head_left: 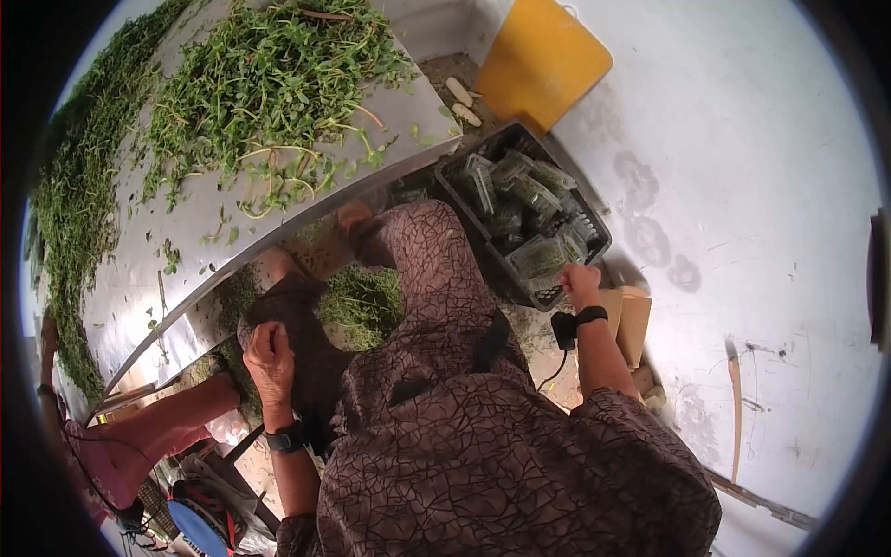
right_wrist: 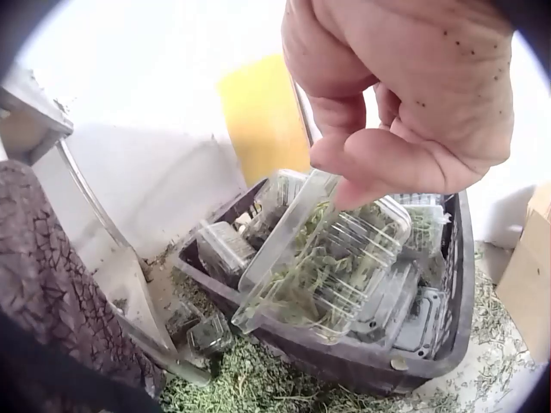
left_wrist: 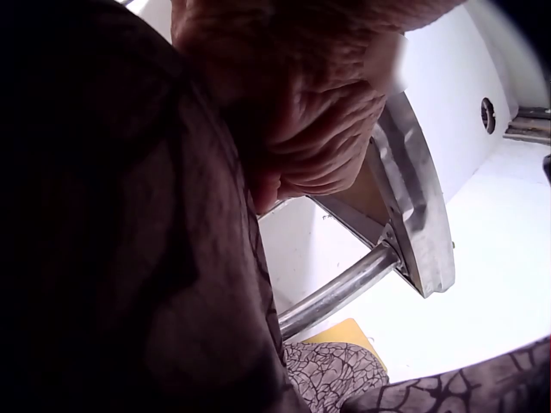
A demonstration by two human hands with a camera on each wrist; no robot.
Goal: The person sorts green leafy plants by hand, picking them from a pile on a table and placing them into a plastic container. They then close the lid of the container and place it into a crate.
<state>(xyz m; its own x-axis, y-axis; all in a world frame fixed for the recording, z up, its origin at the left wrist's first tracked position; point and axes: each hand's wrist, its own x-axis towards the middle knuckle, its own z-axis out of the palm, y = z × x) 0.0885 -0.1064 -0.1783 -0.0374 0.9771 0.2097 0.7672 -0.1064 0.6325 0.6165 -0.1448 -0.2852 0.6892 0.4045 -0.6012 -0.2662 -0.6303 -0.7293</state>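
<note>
Right hand (right_wrist: pixel 409 95) over crate (right_wrist: pixel 387 366), fingers (right_wrist: pixel 374 159) pinching clear box (right_wrist: pixel 344 262); left hand (head_left: pixel 269 360) seemingly loosely curled.

A packing spot for fresh greens, by the look of it.
In the head view, a metal desk (head_left: pixel 429 128) at the upper left carries loose heaps of leafy greens (head_left: pixel 269 88); right of centre, a dark crate (right_wrist: pixel 400 372) is filled with clear plastic boxes (right_wrist: pixel 357 258), some with greens inside. Plant scraps (right_wrist: pixel 245 379) litter the floor at the bottom of the right wrist view, and a stained white wall (head_left: pixel 761 176) fills the head view's right side.
</note>
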